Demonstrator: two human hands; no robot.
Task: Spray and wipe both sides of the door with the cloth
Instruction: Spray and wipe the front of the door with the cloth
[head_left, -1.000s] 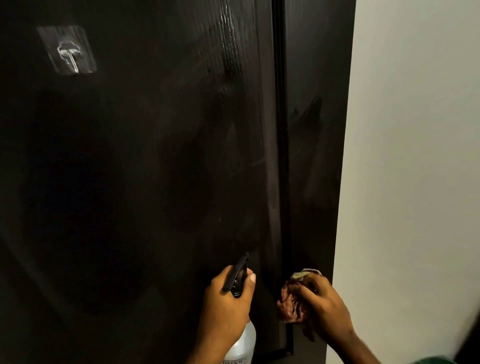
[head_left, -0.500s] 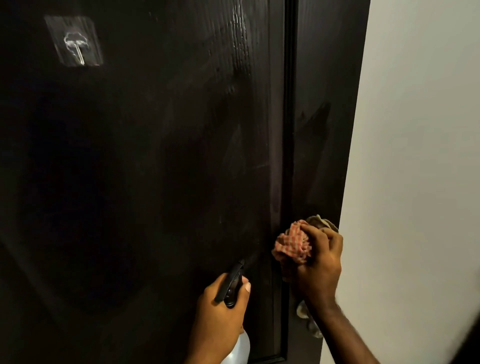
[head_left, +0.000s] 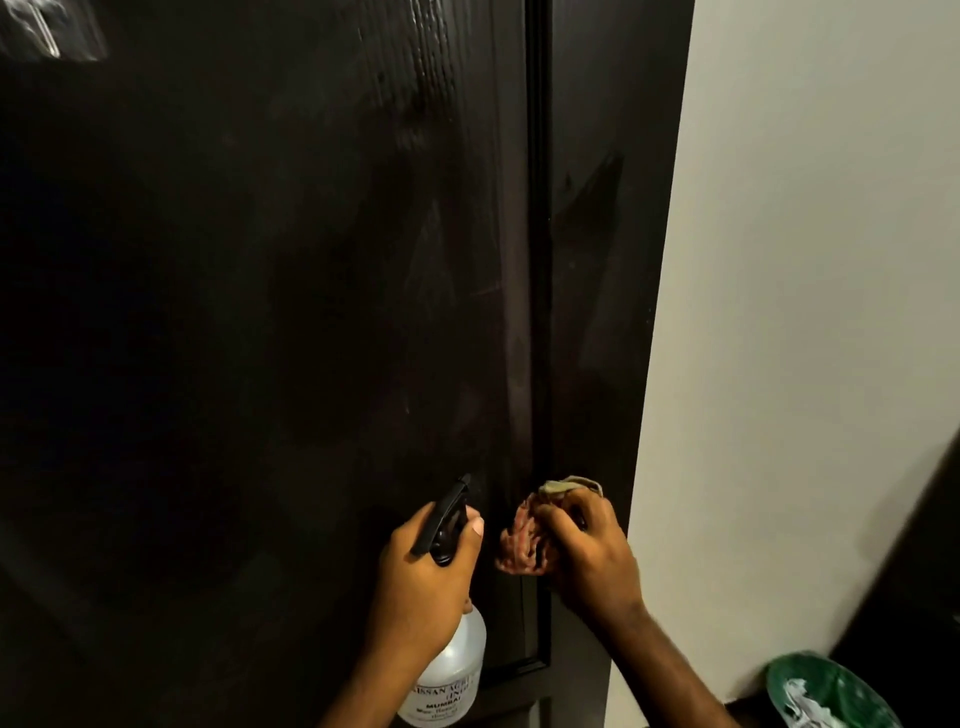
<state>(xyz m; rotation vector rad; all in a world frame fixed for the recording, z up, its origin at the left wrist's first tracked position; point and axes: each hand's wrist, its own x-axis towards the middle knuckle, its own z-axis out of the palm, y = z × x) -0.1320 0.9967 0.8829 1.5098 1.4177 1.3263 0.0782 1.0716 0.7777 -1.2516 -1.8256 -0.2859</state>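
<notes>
The dark wooden door (head_left: 260, 312) fills most of the view, its surface streaked with smears near the recessed groove along its right side. The left hand (head_left: 421, 577) grasps the black trigger head of a clear plastic spray bottle (head_left: 452, 670), nozzle pointing up toward the door. The bottle's white label is only partly legible: "MUMBAI" and, above it, what seems to be "NISSAN AGR…"; lower lines are blurred. The right hand (head_left: 592, 556) clutches a bunched red checked cloth (head_left: 522, 540) against the door at the groove, just beside the bottle head. A transparent adhesive hook (head_left: 49, 31) sits top left. A pale wall (head_left: 805, 312) adjoins; a green bin (head_left: 826, 691) holding white scraps stands lower right.
</notes>
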